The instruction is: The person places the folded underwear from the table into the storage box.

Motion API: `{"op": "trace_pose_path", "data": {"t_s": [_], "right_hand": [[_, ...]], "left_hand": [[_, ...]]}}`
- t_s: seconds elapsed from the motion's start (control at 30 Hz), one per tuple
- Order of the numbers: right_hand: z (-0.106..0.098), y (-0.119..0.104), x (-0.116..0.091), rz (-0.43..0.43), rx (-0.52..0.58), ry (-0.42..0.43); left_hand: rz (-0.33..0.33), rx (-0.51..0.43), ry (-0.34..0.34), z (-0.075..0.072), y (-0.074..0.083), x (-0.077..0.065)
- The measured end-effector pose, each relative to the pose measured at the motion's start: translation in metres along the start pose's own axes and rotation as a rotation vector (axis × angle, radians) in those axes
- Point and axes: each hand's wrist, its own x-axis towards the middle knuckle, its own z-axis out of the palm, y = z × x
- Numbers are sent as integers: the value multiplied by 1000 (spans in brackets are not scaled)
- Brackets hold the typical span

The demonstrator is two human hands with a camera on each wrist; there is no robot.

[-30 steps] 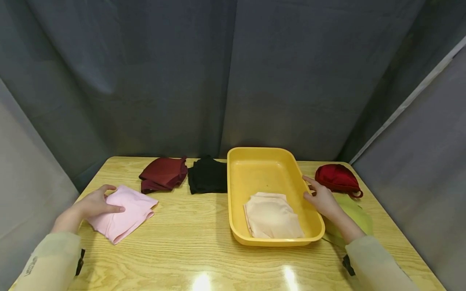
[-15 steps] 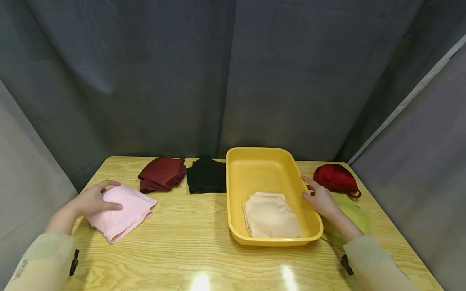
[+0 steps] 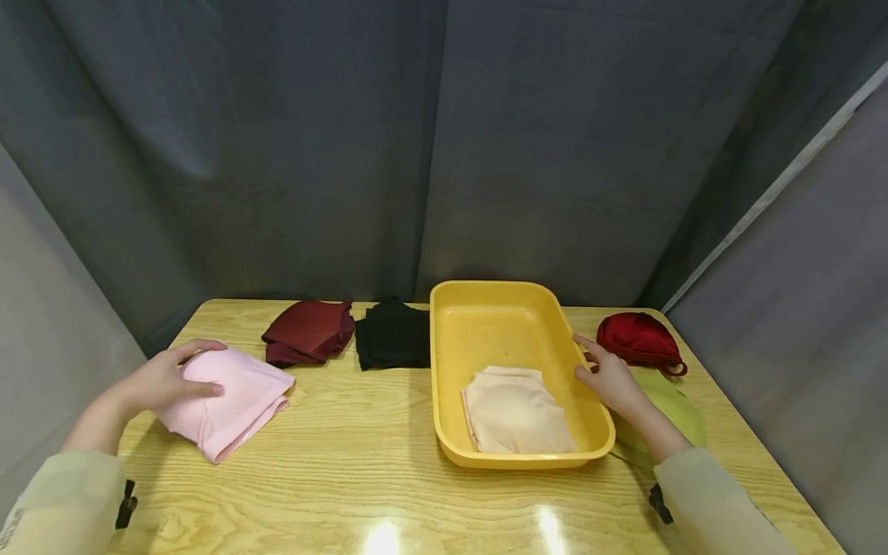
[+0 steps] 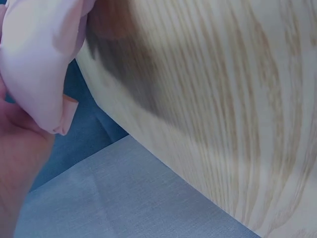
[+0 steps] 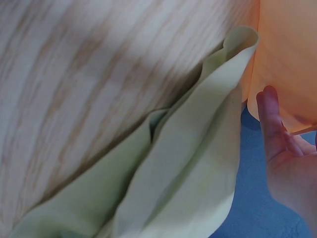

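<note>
On the left of the table, my left hand (image 3: 169,381) grips a folded pink garment (image 3: 243,393), smooth and rounded like a cup, with fingers over its far edge and the thumb on top. The left wrist view shows the pink garment (image 4: 39,64) bulging above that hand's palm. My right hand (image 3: 610,381) holds the right rim of a yellow plastic tray (image 3: 496,331). Seen from the right wrist, the fingers (image 5: 271,119) lie along the outer wall of the tray (image 5: 292,54). A folded beige garment (image 3: 520,416) lies in the tray's near half.
Behind stand a folded maroon garment (image 3: 308,331) and a black one (image 3: 394,335) left of the tray. To its right are a shiny red garment (image 3: 640,339) with a loop and a yellow-green one (image 3: 673,408), partly under my right arm. Grey curtains (image 3: 347,154) border the wooden table (image 3: 333,462).
My left hand has shifted left and slightly away, drawing the pink garment a little with it. The right hand and the tray stay in place.
</note>
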Motion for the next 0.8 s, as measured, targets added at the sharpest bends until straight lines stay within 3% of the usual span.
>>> {"op": "trace_pose_path", "data": {"t_s": [0.5, 0.8], "right_hand": [[0, -2, -1, -2, -22, 3], [0, -3, -2, -10, -25, 16]], "left_hand": [[8, -145, -8, -9, 7, -7], [86, -136, 76, -5, 12, -14]]}}
